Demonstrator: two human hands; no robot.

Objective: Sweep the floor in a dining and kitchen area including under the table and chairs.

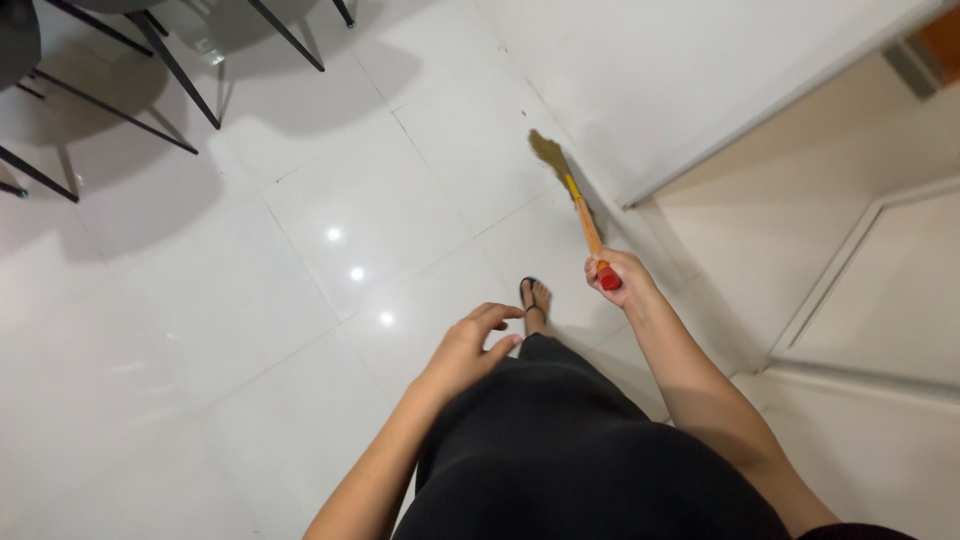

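Note:
My right hand [622, 279] grips the red end of a broom handle [586, 225], orange with a yellow band. The brown bristles [547, 150] rest on the white tiled floor [300, 270] by the base of a white wall [680, 80]. My left hand [470, 345] hangs loose in front of my body, fingers apart and slightly curled, holding nothing. Below it is my black clothing [560, 450], and one foot in a black sandal [534, 298] shows just ahead.
Black metal chair legs [170, 70] stand at the top left with their shadows. A white door or panel with a raised frame [880, 290] is on the right. Ceiling lights reflect off the glossy tiles.

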